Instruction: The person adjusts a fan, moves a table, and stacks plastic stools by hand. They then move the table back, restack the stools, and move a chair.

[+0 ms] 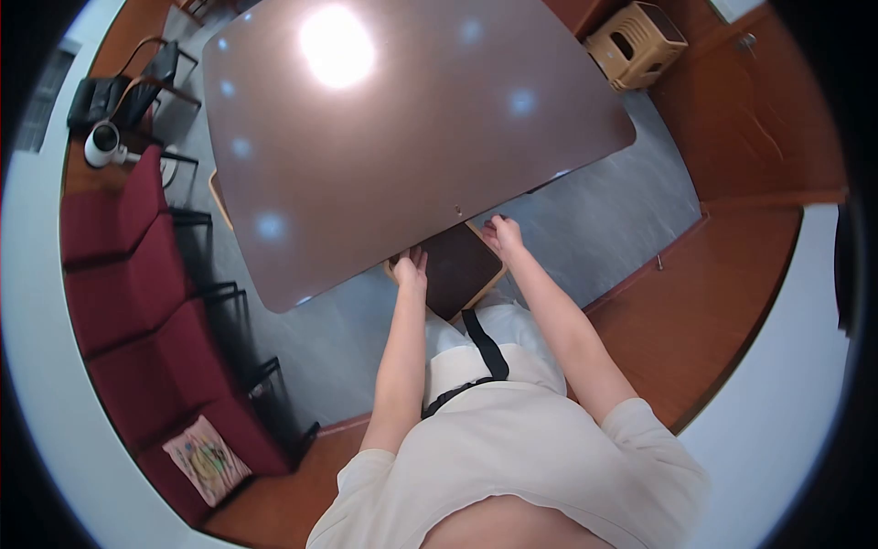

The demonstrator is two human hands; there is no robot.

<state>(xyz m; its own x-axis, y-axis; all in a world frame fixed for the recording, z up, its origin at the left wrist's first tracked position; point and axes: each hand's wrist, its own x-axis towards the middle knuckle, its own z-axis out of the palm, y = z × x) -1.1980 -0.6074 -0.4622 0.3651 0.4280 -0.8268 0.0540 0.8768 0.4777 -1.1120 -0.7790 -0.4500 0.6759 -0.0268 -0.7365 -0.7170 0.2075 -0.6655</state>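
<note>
Below my body sits a stool (450, 274) with a square dark-brown seat and pale wooden edges, its far part hidden under a large brown table (402, 156). My left hand (411, 265) is closed around the seat's left side, close to the table edge, and some of its fingertips are hidden. At the seat's far right corner is my right hand (502, 237), its fingers apart and loosely bent. Whether it touches the wooden edge is hard to make out.
Dark red chairs (137, 302) line the left side, one bearing a printed cushion (208, 460). Stacked tan plastic stools (636, 46) stand at the back right. A white round-headed device (102, 144) is at the left. Brown wood panelling (704, 302) borders the right.
</note>
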